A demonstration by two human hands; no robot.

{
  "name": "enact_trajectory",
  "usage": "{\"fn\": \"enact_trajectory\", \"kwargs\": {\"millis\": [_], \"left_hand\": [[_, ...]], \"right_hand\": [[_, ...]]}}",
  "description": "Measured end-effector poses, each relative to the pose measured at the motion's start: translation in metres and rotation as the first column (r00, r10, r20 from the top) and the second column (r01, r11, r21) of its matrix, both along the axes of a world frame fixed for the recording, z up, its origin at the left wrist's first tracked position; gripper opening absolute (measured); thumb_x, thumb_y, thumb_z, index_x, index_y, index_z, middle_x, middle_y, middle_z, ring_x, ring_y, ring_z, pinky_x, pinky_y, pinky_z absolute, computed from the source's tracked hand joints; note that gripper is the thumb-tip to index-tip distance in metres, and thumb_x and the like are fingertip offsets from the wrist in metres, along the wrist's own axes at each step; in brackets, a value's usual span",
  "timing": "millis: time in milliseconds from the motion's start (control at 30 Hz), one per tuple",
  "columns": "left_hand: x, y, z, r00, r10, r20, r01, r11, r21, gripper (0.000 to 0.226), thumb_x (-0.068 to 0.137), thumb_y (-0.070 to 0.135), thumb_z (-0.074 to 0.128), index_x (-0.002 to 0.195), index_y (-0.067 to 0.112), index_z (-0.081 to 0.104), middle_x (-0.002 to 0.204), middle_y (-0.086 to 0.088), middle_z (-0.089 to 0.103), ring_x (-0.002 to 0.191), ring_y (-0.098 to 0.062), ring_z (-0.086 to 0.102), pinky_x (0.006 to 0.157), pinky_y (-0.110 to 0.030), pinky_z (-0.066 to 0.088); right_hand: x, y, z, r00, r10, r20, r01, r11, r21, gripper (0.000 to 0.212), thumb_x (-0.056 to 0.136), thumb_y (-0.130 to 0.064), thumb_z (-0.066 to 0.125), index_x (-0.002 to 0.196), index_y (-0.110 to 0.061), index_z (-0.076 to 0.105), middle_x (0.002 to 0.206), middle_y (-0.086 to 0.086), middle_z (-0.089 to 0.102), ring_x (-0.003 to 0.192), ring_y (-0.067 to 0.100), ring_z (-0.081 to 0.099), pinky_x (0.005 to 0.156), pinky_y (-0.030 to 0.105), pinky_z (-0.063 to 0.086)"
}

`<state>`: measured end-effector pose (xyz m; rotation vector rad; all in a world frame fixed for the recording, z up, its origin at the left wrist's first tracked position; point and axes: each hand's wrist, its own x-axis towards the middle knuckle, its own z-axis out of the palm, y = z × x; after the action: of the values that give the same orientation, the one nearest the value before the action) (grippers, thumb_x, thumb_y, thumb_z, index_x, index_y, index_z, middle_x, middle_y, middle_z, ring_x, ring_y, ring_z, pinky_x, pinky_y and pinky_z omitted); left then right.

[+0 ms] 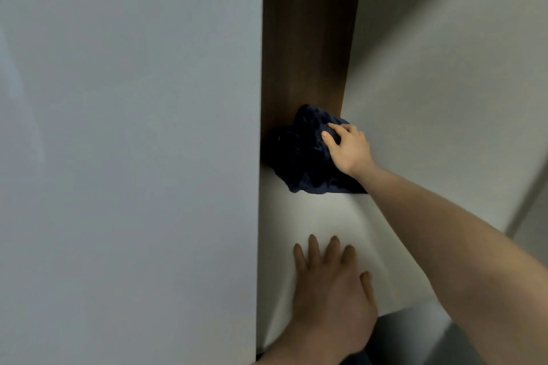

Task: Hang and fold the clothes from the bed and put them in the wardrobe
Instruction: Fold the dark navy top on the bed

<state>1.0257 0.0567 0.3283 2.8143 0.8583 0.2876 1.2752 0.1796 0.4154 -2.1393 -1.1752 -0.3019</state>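
The dark blue cloth [308, 154] sat bunched on the white shelf [311, 216], pushed into the back corner against the brown wall [308, 38]. It was a lump, so which way it pointed was hard to tell. The right hand [347, 147] lay on it, fingers bent a little, maybe gripping. The left hand [332, 284] lay flat on the shelf, fingers straight and spread. A grey door [127, 142] stood at the left.

Crumpled dark navy cloth garment [308, 154]; matt dark wood back panel [308, 38]; smooth matt white shelf [311, 216] and door [133, 142]
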Motion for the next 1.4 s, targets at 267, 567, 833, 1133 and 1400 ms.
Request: {"fn": "enact_trajectory", "kwargs": {"millis": [267,567,833,1133,1400], "left_hand": [[-0.007,-0.002,0.002,1.0,-0.015,-0.005,0.015,0.999,0.03,0.056,0.105,0.044,0.021,0.155,0.018,0.027,0.167,-0.007,0.016,0.154,-0.042,0.001,0.122,-0.061,-0.003],[-0.017,-0.004,0.004,0.996,-0.081,-0.034,0.083,0.996,0.045,0.062,0.103,0.046,0.011,0.159,0.02,0.02,0.169,-0.004,0.012,0.155,-0.036,0.003,0.124,-0.056,0.0],[-0.035,-0.014,0.006,0.982,-0.187,-0.02,0.188,0.981,0.052,0.059,0.106,0.043,0.01,0.161,0.022,0.015,0.17,-0.001,0.007,0.156,-0.031,0.001,0.127,-0.049,0.003],[-0.055,-0.025,-0.005,0.916,-0.399,-0.045,0.401,0.905,0.144,0.063,0.1,0.035,0.025,0.16,0.022,0.013,0.17,0.0,0.006,0.155,-0.035,0.003,0.125,-0.051,0.006],[-0.085,-0.043,-0.024,0.807,-0.586,0.065,0.572,0.805,0.155,0.06,0.079,0.034,0.047,0.133,0.014,0.064,0.142,-0.014,0.058,0.144,-0.052,0.029,0.119,-0.06,0.016]], "right_hand": [[-0.035,-0.056,-0.002,0.973,0.095,-0.212,-0.039,0.966,0.255,0.041,0.105,-0.038,0.048,0.142,-0.023,0.06,0.15,0.008,0.047,0.142,0.024,0.041,0.12,0.036,0.029],[-0.104,-0.175,0.001,0.826,0.19,-0.53,-0.092,0.974,0.206,0.037,0.103,-0.033,0.054,0.138,-0.042,0.057,0.145,-0.006,0.057,0.138,0.011,0.046,0.109,0.032,0.038],[-0.176,-0.281,-0.08,0.904,-0.044,-0.424,0.111,0.985,0.135,0.046,0.103,-0.024,0.055,0.144,-0.044,0.049,0.155,-0.023,0.035,0.145,0.001,0.031,0.124,0.033,0.025],[-0.25,-0.351,-0.155,0.826,-0.393,-0.405,0.287,0.911,-0.297,0.065,0.104,-0.03,0.051,0.161,-0.036,0.018,0.17,-0.011,-0.001,0.157,0.014,-0.002,0.123,0.025,0.004],[-0.347,-0.403,-0.204,0.633,-0.657,-0.41,0.511,0.752,-0.415,0.069,0.1,-0.041,0.057,0.159,-0.03,0.024,0.167,-0.007,0.015,0.153,0.015,0.018,0.124,0.03,0.019]]}}
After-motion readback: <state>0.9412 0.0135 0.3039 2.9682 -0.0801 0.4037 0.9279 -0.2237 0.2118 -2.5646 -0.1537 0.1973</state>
